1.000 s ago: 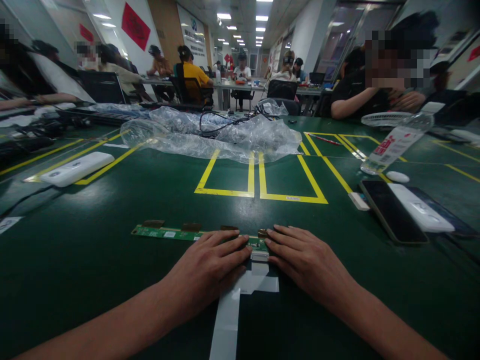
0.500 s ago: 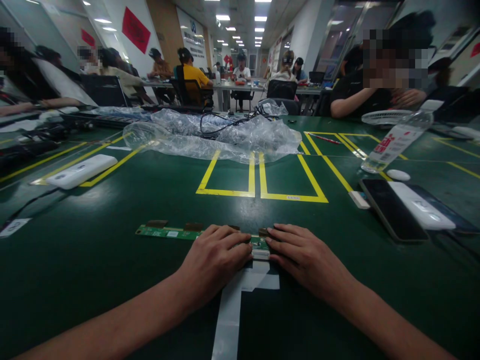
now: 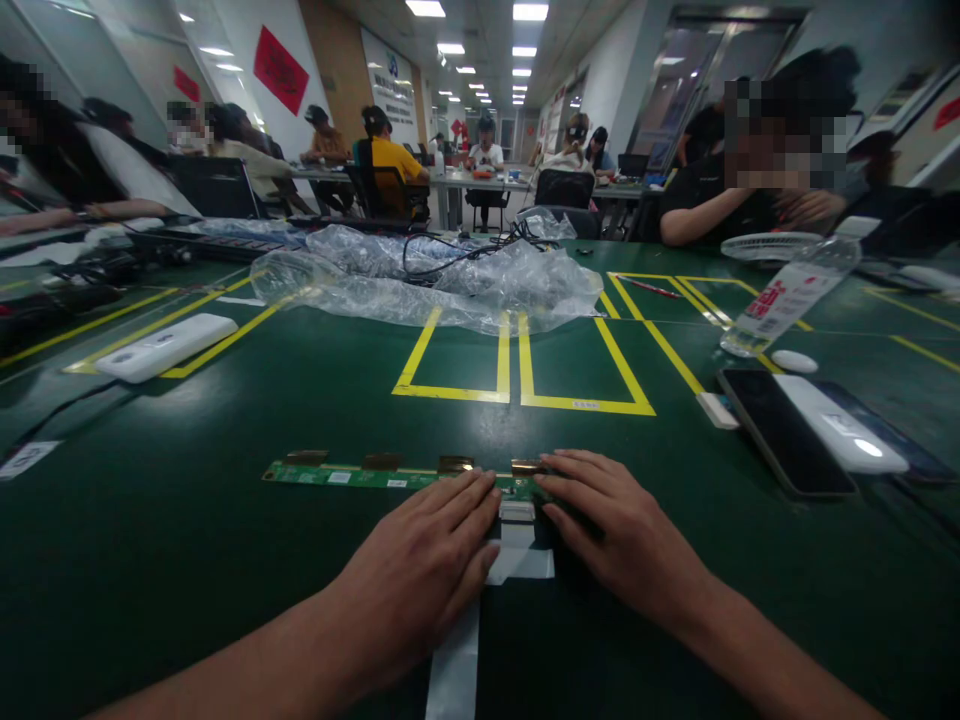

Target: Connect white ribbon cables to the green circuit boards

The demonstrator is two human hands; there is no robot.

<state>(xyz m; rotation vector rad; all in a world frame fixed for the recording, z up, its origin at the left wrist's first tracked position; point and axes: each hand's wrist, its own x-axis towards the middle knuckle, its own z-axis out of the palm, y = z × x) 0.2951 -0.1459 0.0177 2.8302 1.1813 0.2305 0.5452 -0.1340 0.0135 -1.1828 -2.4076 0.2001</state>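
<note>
A long, narrow green circuit board (image 3: pixel 367 478) with brown film tabs along its far edge lies on the table in front of me. My left hand (image 3: pixel 431 555) lies over its right half, fingers stretched out and the thumb apart, close to the white connector (image 3: pixel 517 512). At the right end, the fingertips of my right hand (image 3: pixel 611 520) rest on the board, with its thumb apart below them beside the connector. A flat white ribbon cable (image 3: pixel 454 660) runs from the connector toward me, partly covered by my left hand.
Crumpled clear plastic wrap (image 3: pixel 450 280) with black cables lies beyond the yellow tape outlines (image 3: pixel 450 395). On the right are a phone (image 3: pixel 784 432), a white power bank (image 3: pixel 840 425) and a tilted water bottle (image 3: pixel 799 290). A white device (image 3: pixel 169 345) lies left. Several people sit around.
My left hand has drawn back slightly toward me, its thumb lower, and uncovers more of the board and a film tab. My right thumb has moved slightly away from the connector.
</note>
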